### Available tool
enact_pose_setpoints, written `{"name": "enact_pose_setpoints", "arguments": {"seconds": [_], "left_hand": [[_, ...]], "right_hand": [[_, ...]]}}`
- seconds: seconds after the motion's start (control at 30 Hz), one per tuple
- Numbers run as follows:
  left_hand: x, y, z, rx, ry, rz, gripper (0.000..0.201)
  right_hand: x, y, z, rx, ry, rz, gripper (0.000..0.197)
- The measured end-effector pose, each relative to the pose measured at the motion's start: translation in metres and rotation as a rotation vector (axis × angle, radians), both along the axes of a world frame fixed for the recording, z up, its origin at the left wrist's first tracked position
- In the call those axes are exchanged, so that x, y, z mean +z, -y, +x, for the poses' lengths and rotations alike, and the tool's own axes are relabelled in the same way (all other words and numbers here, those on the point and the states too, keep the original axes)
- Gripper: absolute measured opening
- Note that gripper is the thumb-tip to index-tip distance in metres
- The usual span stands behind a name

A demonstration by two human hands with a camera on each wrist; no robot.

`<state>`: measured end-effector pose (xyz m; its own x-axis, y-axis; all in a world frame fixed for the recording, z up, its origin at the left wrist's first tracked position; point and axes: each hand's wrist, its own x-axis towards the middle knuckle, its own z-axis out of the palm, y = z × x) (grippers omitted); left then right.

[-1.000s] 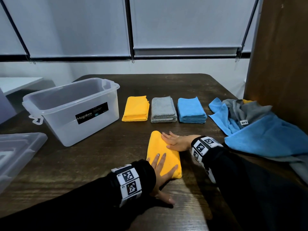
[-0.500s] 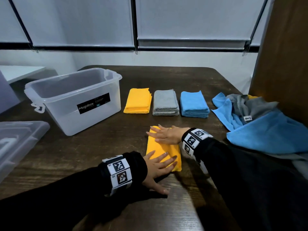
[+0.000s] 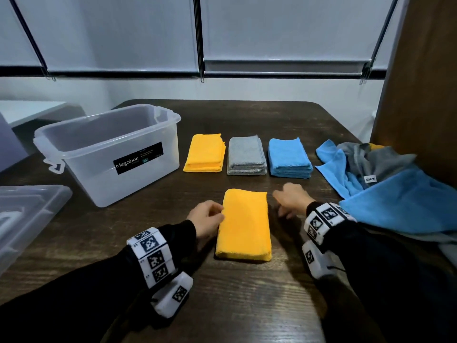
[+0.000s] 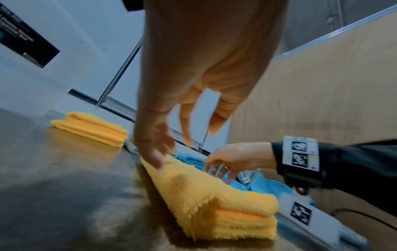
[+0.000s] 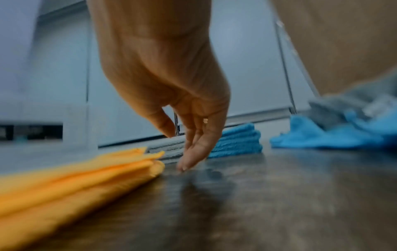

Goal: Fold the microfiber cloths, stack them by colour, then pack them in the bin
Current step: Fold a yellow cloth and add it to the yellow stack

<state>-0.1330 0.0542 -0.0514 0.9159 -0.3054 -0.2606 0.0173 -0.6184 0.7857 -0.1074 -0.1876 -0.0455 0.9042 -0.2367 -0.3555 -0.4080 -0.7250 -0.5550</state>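
Note:
A folded yellow cloth [image 3: 243,224] lies lengthwise on the dark table [image 3: 222,293] in front of me. My left hand [image 3: 215,214] is at its left long edge; in the left wrist view the thumb [image 4: 153,156] touches the cloth's [image 4: 193,186] upper edge while the other fingers hang loose above it. My right hand [image 3: 282,204] is just off the cloth's right side, with straight fingers [image 5: 189,161] pointing down at the table beside the yellow cloth [image 5: 86,173]. Behind stand a yellow stack [image 3: 205,153], a grey stack [image 3: 246,155] and a blue stack [image 3: 289,158].
A clear plastic bin [image 3: 108,152] labelled Megabox stands at the back left, with nothing in it. Its lid [image 3: 24,219] lies at the left edge. Unfolded blue and grey cloths [image 3: 395,194] are heaped at the right, against a brown panel [image 3: 420,95].
Both hands have come off the top of the yellow cloth, where they lay flat, and moved out to its left and right sides. The cloth now lies straighter.

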Motion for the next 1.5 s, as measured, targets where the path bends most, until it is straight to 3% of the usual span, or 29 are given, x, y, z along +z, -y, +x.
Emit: {"name": "enact_pose_setpoints", "arguments": {"seconds": [0.07, 0.13, 0.23, 0.37, 0.43, 0.57, 0.63, 0.77, 0.9, 1.03, 1.1, 1.2, 1.27, 1.33, 1.5], "left_hand": [[-0.002, 0.004, 0.006, 0.110, -0.221, -0.060, 0.020], [-0.002, 0.009, 0.008, 0.161, -0.321, -0.127, 0.020], [-0.011, 0.015, 0.015, 0.200, -0.279, -0.055, 0.054], [-0.014, 0.017, 0.024, 0.165, -0.273, -0.045, 0.036], [-0.007, 0.019, 0.029, 0.164, -0.242, -0.091, 0.027], [0.015, 0.015, 0.055, 0.235, -0.140, -0.183, 0.039], [0.029, 0.010, 0.078, 0.297, -0.106, -0.233, 0.046], [0.056, 0.001, 0.129, 0.386, 0.024, -0.243, 0.050], [0.068, -0.001, 0.184, 0.369, 0.194, -0.299, 0.047], [0.067, -0.003, 0.231, 0.374, 0.422, -0.221, 0.037], [0.060, -0.004, 0.252, 0.384, 0.449, -0.144, 0.039], [0.034, -0.008, 0.274, 0.307, 0.303, 0.084, 0.048], [0.010, -0.011, 0.281, 0.213, 0.183, 0.242, 0.052], [-0.005, -0.012, 0.283, 0.227, 0.182, 0.286, 0.051], [-0.003, -0.009, 0.288, 0.367, 0.505, 0.185, 0.043]], "right_hand": [[-0.003, -0.005, -0.013, -0.017, -0.093, 0.198, 0.037], [-0.008, -0.011, -0.020, 0.008, -0.103, 0.264, 0.040], [-0.010, -0.020, -0.027, 0.036, -0.100, 0.313, 0.032], [-0.004, -0.031, -0.034, 0.033, -0.129, 0.396, 0.018], [0.001, -0.037, -0.031, 0.006, -0.082, 0.484, 0.030], [0.020, -0.051, -0.013, -0.039, 0.061, 0.640, 0.041], [0.031, -0.056, 0.007, -0.006, 0.174, 0.639, 0.045], [0.046, -0.064, 0.052, 0.082, 0.340, 0.628, 0.073], [0.052, -0.080, 0.109, 0.131, 0.560, 0.517, 0.060], [0.051, -0.097, 0.167, 0.126, 0.672, 0.531, 0.056], [0.048, -0.104, 0.192, 0.110, 0.659, 0.567, 0.057], [0.025, -0.111, 0.222, 0.069, 0.465, 0.587, 0.063], [0.001, -0.114, 0.233, 0.047, 0.263, 0.508, 0.064], [-0.013, -0.116, 0.235, 0.055, 0.176, 0.400, 0.063], [-0.011, -0.117, 0.237, 0.045, 0.474, 0.356, 0.062]]}}
